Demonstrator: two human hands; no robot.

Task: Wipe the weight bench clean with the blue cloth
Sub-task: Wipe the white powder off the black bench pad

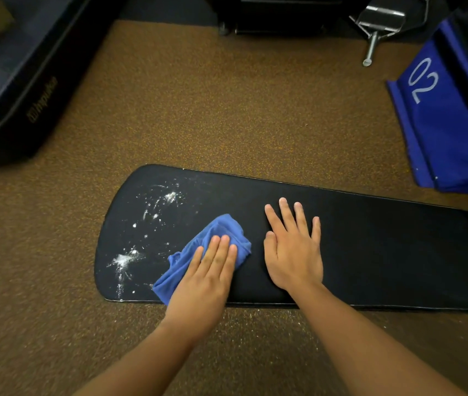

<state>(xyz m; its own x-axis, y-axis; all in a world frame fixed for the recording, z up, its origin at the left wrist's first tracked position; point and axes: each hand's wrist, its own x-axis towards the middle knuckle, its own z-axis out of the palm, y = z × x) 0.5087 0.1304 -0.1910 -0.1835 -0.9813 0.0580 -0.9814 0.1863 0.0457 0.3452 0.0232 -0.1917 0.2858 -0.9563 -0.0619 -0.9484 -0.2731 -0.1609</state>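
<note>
A long black padded weight bench (384, 247) lies across the view, its rounded end at the left. White powdery smears (147, 224) cover that left end. A crumpled blue cloth (218, 232) sits on the pad just right of the smears. My left hand (210, 270) presses flat on the cloth with straight fingers. My right hand (292, 247) rests flat on the bare pad to the right of the cloth, fingers spread, holding nothing.
Speckled brown carpet (212, 110) surrounds the bench. A dark padded machine base (13, 90) stands at the far left. A blue box marked 02 (441, 124) is at the far right. A metal bar and bracket (378, 27) sit at the top.
</note>
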